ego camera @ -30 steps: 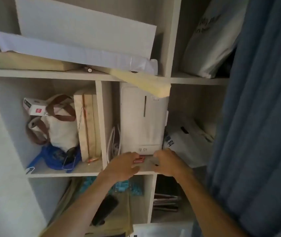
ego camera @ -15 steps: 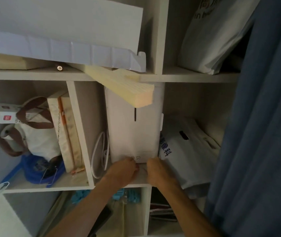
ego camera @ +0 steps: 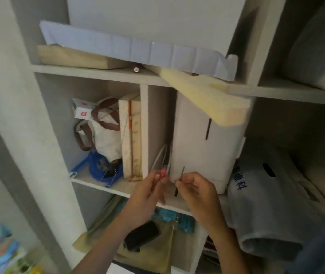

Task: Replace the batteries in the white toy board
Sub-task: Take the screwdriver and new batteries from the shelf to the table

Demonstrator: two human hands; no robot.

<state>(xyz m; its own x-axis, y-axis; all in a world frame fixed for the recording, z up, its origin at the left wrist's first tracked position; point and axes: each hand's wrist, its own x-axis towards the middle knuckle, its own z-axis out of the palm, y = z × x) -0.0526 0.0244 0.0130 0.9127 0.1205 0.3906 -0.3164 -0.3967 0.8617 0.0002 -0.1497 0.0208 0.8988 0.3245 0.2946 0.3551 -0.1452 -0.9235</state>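
I am standing at the pale shelf unit (ego camera: 106, 189), both hands raised close together in front of the tall white boxy appliance (ego camera: 207, 151). My left hand (ego camera: 147, 194) is pinching a small red-tipped tool piece (ego camera: 162, 173); my right hand (ego camera: 195, 190) is pinching a thin dark metal shaft (ego camera: 179, 179). I cannot tell for certain what they are; probably screwdriver parts. The white toy board is not showing anywhere here, so I am judging blind: it is likely a light, stiff plastic thing, best gripped by its edges, with the battery cover facing me.
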